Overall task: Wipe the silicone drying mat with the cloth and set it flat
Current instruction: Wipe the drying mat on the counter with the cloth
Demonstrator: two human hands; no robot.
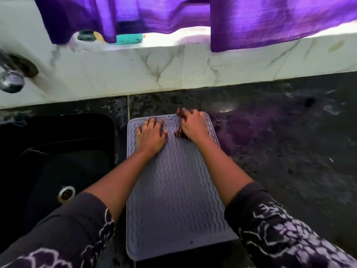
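Head view: my left hand (151, 135) spread flat pins the mat (173, 182), right hand (194, 123) bunched on cloth (180, 132); I'd wipe with firm, overlapping strokes toward me.

Two bare forearms reach forward from loose dark sleeves pushed up to about the elbow; the left sleeve (63, 229) is charcoal grey with a pale lilac-white crackle print along its hem and lower edge, while the right sleeve (280, 229) carries a denser pattern of white outlines and lilac patches on black. The left hand (151, 134) and right hand (194, 124) wear no gloves, rings or bracelets that can be made out
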